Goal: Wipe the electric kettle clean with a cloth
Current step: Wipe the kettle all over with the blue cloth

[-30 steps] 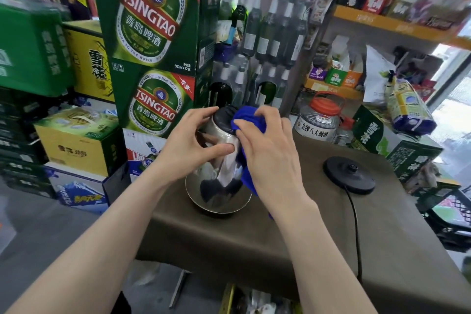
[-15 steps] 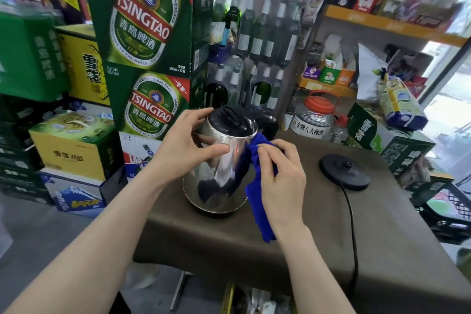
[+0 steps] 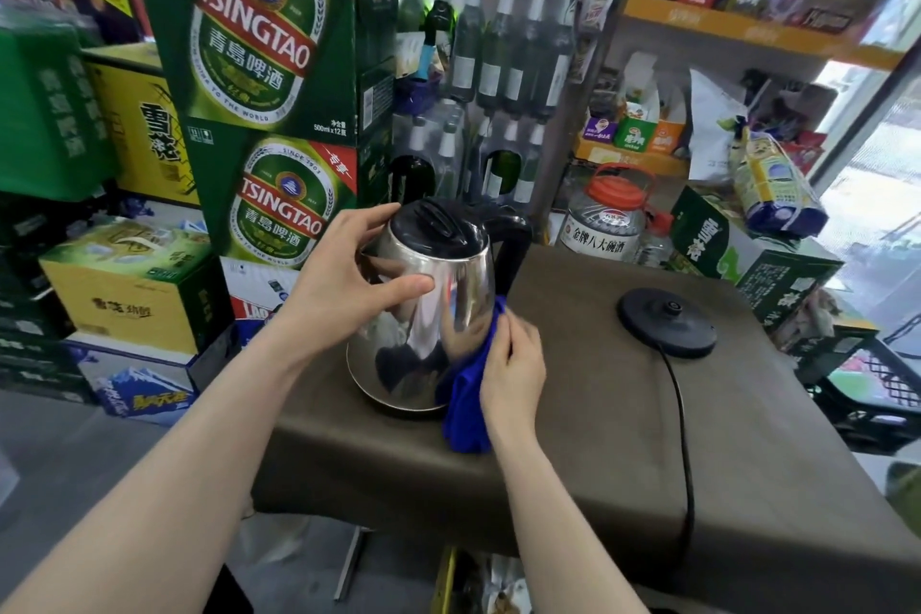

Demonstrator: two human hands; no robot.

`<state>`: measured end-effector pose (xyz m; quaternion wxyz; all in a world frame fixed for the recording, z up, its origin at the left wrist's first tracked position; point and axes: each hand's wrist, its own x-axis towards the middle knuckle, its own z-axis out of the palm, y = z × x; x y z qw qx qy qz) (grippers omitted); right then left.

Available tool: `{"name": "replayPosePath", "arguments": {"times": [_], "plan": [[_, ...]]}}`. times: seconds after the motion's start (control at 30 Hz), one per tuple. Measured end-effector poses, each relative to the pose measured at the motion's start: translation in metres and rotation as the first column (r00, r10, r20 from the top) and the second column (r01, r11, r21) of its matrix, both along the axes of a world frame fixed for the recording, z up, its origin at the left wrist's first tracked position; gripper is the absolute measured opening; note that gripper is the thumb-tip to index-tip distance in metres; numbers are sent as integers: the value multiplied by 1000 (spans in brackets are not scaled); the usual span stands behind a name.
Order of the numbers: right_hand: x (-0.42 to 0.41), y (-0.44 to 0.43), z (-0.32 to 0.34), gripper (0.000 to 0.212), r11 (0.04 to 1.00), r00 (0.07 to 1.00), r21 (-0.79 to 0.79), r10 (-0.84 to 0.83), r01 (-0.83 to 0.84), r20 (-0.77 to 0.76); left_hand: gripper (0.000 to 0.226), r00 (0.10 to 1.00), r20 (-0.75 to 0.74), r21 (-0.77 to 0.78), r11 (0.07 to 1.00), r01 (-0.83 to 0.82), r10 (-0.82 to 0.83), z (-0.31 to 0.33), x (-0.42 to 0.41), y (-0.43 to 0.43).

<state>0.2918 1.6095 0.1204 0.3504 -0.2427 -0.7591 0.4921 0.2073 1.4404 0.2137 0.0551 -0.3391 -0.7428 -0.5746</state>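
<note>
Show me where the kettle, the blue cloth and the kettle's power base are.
kettle (image 3: 448, 314): head view, on the shiny steel side of its body.
blue cloth (image 3: 466, 406): head view, on the hanging fold below the right hand.
power base (image 3: 665, 322): head view, on the black disc's top.

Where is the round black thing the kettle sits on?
The black base lies on the brown table, right of the kettle and apart from it, with its cord trailing toward the table's front edge.
</note>
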Motion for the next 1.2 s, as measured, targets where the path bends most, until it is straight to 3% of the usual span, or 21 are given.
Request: {"name": "replayPosePath", "arguments": {"times": [0.1,0.2,0.27,0.37,0.53,0.7,0.83,0.97,1.07,1.1,1.2], "plan": [[13,8,-3,26,999,998,-47,8,-5,60,87,1000,7,10,1000,3,-3,0,0,0],[5,25,44,28,992,984,79,-84,98,-158,87,1000,0,0,1000,3,-3,0,1,0],[-13,33,71,37,996,983,79,-18,33,-184,87,1000,-2,2,1000,1,-1,-1,2,-1],[-38,30,66,54,994,993,30,106,-105,-58,86,1000,-5,-2,1000,-1,1,-2,1,-2],[-16,15,-4,51,986,963,-135,126,-96,239,87,1000,-9,-7,1000,-15,15,-4,0,0],[12,9,-18,34,981,912,93,120,-169,392,80,996,-58,-35,997,-69,67,-9,1,1],[30,32,0,29,913,803,242,136,-330,580,89,995,-51,-31,996,-85,84,-14,2,2],[40,55,33,32,911,823,342,-4,-231,567,88,994,35,38,994,-107,106,-25,7,5],[33,64,50,39,887,614,215,92,-408,784,88,987,113,82,989,-125,115,-35,12,2],[29,66,57,42,890,606,206,94,-406,790,90,984,132,79,988,-129,118,-37,13,0],[9,75,81,50,929,842,303,19,-215,539,93,978,140,23,987,-158,153,-43,19,-8]]}}
